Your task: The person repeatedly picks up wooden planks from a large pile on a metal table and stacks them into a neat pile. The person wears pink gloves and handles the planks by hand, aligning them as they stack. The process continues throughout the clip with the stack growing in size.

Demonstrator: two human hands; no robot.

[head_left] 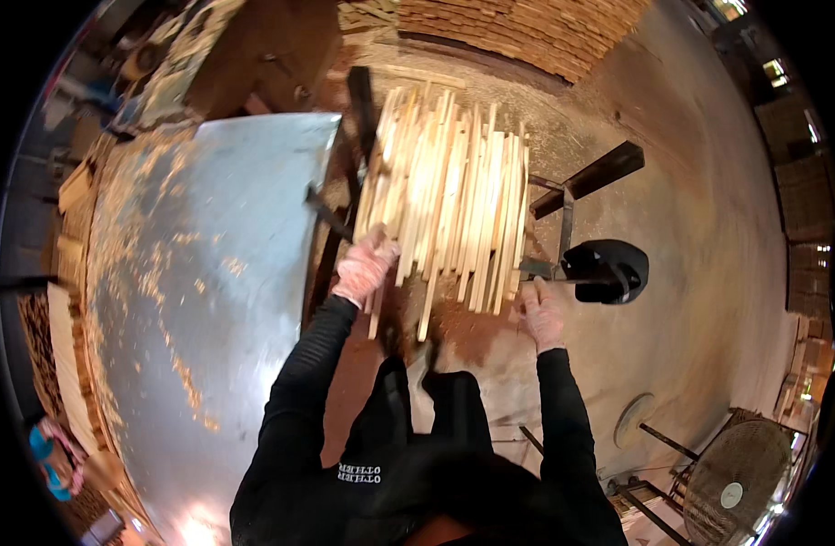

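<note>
A loose layer of pale wooden strips (449, 191) lies side by side on a dark metal stand, their near ends uneven. My left hand (365, 268), in a whitish-pink glove, is closed around strips at the near left corner of the layer. One strip end pokes out below that hand. My right hand (539, 314), gloved the same way, is at the near right corner, close to the strip ends and a metal bar of the stand. Its fingers are blurred, and whether they grip anything does not show.
A shiny metal table (226, 273) strewn with wood shavings stands on the left. On the right are a dark metal leg (608, 173) and a black rounded object (618, 271). A round fan (738, 478) stands at the lower right. Stacked wood (527, 32) lies at the far side.
</note>
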